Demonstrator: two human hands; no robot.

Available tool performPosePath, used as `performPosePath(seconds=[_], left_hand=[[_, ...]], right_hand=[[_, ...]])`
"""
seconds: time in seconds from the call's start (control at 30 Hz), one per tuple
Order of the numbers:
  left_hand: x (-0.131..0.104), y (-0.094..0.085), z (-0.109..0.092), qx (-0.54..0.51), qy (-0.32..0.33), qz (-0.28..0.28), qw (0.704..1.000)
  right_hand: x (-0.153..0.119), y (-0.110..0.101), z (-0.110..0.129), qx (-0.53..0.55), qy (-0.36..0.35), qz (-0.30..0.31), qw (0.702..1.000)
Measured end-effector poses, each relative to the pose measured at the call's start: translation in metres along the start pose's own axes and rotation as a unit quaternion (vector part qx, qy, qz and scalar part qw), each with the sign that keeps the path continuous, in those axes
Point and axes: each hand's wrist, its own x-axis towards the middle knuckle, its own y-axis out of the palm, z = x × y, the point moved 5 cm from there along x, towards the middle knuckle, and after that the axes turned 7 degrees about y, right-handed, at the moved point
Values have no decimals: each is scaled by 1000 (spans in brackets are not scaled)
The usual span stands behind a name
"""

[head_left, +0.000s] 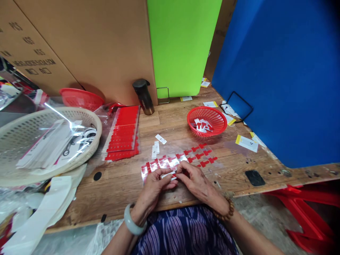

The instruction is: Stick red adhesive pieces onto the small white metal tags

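Left hand (151, 186) pinching small white rectangular card (167, 175) near front edge of wooden brown counter (114, 191); right hand (198, 180) pinching at card's red piece (174, 174); clear sheet of red T-shaped stickers (182, 156) just beyond.

Left hand (153, 186), right hand (198, 181), fingers (183, 165) bent

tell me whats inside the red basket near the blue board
The red basket holds a loose pile of white cards, with red pieces showing among them. The pile hides part of the basket's floor, so anything beneath can't be seen.
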Motion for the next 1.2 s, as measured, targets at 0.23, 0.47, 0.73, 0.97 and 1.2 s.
performPosePath(seconds=[0.23,0.47,0.73,0.97,1.2], left_hand=[[3,-5,-3,76,76,-34,994],[3,-10,-6,122,105,-44,986],[4,-12,-4,56,49,-32,997],[2,-15,-1,33,36,-28,998],[2,-16,0,39,33,-33,998]], right_hand=[[1,10,-5,43,47,-32,997],[-1,10,0,42,52,-75,995],[4,12,-1,52,57,-48,996],[8,11,-1,3,54,-65,996],[7,14,-2,-50,21,-84,995]])
